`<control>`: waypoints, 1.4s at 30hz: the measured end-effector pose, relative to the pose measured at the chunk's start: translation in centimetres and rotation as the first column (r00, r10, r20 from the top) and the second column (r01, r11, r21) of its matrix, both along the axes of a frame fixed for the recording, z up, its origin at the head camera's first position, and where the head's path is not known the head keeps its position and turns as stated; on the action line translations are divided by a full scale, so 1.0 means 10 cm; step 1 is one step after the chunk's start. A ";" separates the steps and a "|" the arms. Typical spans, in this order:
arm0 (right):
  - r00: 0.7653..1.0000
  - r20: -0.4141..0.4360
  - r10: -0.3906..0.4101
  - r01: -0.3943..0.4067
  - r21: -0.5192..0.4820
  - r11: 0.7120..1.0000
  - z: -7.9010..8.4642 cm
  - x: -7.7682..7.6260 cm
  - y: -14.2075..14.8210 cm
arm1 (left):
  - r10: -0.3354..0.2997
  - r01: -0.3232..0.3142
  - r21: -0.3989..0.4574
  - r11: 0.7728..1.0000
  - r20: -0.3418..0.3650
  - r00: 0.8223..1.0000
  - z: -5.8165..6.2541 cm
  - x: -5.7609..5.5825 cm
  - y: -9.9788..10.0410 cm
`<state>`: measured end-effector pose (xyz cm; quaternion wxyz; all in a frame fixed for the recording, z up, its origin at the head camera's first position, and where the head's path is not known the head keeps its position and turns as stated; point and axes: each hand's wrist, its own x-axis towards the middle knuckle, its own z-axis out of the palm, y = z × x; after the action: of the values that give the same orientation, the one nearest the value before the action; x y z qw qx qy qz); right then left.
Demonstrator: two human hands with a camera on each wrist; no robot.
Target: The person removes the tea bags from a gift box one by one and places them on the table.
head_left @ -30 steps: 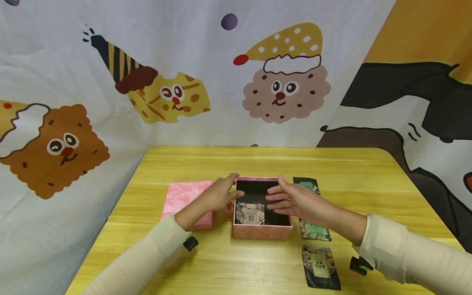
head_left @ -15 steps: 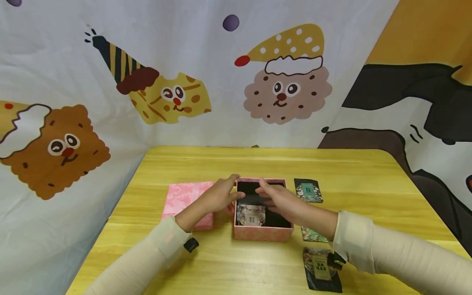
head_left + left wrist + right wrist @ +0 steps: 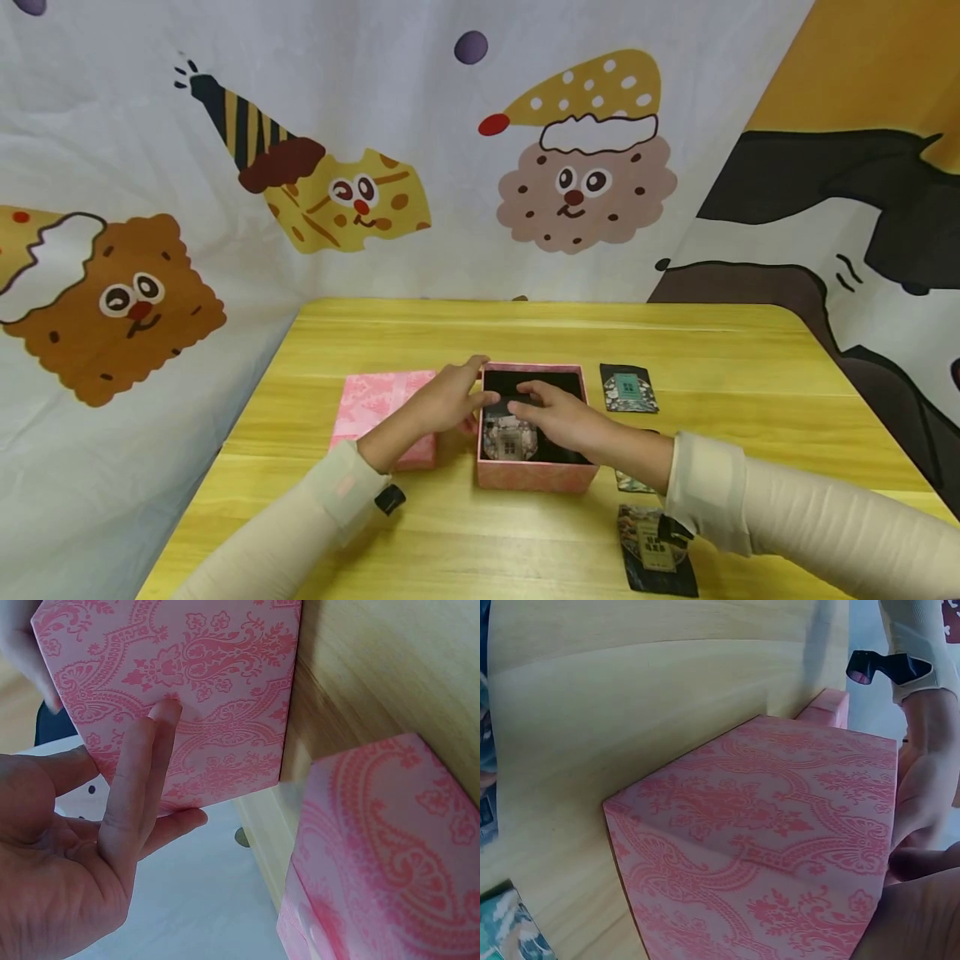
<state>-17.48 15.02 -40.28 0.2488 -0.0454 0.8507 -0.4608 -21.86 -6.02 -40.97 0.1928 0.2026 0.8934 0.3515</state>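
An open pink patterned box (image 3: 536,477) with a black interior stands on the table, and a tea packet (image 3: 510,440) lies inside at its front left. My left hand (image 3: 448,400) holds the box's left wall, thumb over the rim. In the left wrist view, the fingers (image 3: 127,795) of that hand lie along the outer wall. My right hand (image 3: 566,421) reaches over the right wall into the box, its thumb and index finger apart above the tea packet. Its lower fingers are hidden. The right wrist view shows mostly the box's outer side (image 3: 757,832).
Left of the box lies its pink lid (image 3: 375,408). To the right are a teal-labelled packet (image 3: 628,388), a green packet (image 3: 632,482) partly under the right forearm, and a yellow-labelled packet (image 3: 657,554) nearer the front. A printed cloth (image 3: 450,275) hangs behind the table (image 3: 720,350).
My right hand has moved left and down into the box, from its right edge to over the tea packet. The left hand stays on the box wall.
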 end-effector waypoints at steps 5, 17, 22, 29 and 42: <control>0.994 -0.098 0.058 -0.051 0.074 0.996 0.02 0.02 -0.01 | 0.002 -0.002 -0.001 1.000 0.007 1.000 0.00 0.00 0.00; 0.953 -0.256 0.163 -0.123 0.165 0.979 0.09 0.00 0.01 | 0.002 -0.002 0.003 1.000 0.007 1.000 0.01 0.00 0.01; 0.982 -0.153 0.107 -0.100 0.053 0.994 0.03 -0.08 0.00 | 0.004 -0.004 -0.006 1.000 0.011 1.000 -0.01 0.00 0.00; 0.990 0.032 0.137 -0.132 -0.134 0.982 -0.13 -0.17 -0.06 | -0.007 0.007 -0.016 1.000 0.000 1.000 -0.03 0.00 -0.01; 0.996 0.013 0.087 -0.083 -0.196 0.977 -0.19 -0.17 -0.08 | -0.005 0.005 -0.019 1.000 -0.013 1.000 0.00 -0.01 0.01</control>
<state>-19.17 14.23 -42.23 0.2716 -0.1009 0.7961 -0.5313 -21.95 -5.88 -40.95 0.1895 0.2053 0.8974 0.3414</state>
